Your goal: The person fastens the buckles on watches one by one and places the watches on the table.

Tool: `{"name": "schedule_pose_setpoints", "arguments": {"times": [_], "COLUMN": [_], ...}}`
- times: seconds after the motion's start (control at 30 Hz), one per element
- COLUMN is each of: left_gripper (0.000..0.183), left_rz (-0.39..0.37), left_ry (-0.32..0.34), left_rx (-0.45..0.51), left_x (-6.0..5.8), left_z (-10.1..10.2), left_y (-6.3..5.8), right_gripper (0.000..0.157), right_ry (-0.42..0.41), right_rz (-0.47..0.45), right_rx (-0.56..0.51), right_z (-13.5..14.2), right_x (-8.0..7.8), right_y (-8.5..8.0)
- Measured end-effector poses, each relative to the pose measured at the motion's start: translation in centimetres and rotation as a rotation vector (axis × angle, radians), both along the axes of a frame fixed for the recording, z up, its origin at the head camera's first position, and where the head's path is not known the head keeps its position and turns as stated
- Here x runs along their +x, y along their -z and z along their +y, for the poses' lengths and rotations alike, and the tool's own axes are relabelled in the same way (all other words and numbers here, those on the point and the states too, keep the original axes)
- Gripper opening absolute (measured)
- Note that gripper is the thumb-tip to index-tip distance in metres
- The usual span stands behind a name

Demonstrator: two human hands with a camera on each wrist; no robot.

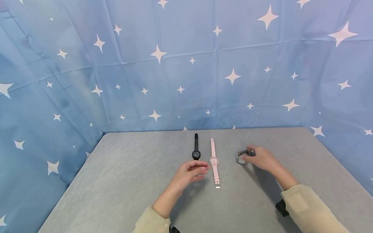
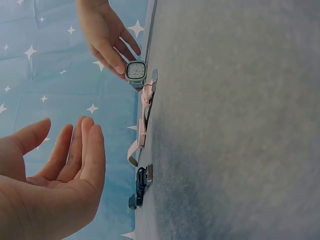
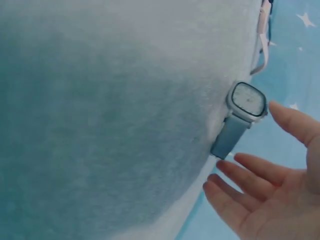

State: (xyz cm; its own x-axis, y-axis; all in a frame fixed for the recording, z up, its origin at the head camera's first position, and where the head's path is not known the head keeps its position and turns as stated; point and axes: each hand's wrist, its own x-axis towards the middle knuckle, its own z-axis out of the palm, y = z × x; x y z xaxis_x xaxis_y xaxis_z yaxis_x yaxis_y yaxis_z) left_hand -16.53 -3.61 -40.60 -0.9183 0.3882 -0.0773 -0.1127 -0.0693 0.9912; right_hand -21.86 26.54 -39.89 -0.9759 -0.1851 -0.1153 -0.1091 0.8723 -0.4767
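A watch with a grey-blue strap and pale square dial (image 3: 248,100) stands at the right on the table. My right hand (image 1: 261,157) is at it, thumb tip beside the case and the other fingertips near the strap end; in the right wrist view the fingers (image 3: 250,175) are spread and fairly straight. My left hand (image 1: 190,172) hovers with relaxed fingers, holding nothing, in front of a black watch (image 1: 196,154) whose lower strap it hides. Just right of those fingertips, a pink watch (image 1: 214,160) lies stretched out, dial up.
The grey tabletop (image 1: 122,181) runs back to a blue curtain (image 1: 186,97) with white stars, which also hangs along the left and right sides. Dark wrist straps (image 1: 281,207) show below the beige sleeves (image 1: 309,207).
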Motion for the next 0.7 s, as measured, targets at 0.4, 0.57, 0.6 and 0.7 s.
{"name": "schedule_pose_setpoints", "arguments": {"times": [0.4, 0.57, 0.6, 0.7], "left_gripper": [0.029, 0.032, 0.033, 0.032], "left_rz": [0.002, 0.012, 0.014, 0.015], "left_ry": [0.006, 0.023, 0.023, 0.022], "left_rx": [-0.053, -0.074, -0.077, -0.081], "left_x": [-0.3, -0.3, -0.3, -0.3], "left_z": [0.4, 0.6, 0.7, 0.9], "left_y": [0.5, 0.7, 0.7, 0.7], "right_gripper": [0.066, 0.063, 0.062, 0.061], "right_ry": [0.017, 0.016, 0.014, 0.007], "right_rz": [0.078, 0.091, 0.095, 0.112], "right_rx": [-0.012, -0.014, -0.012, -0.012], "right_z": [-1.3, -1.9, -2.0, -2.4], "right_x": [0.0, -0.1, -0.1, -0.2], "right_y": [-1.3, -1.7, -1.8, -1.9]}}
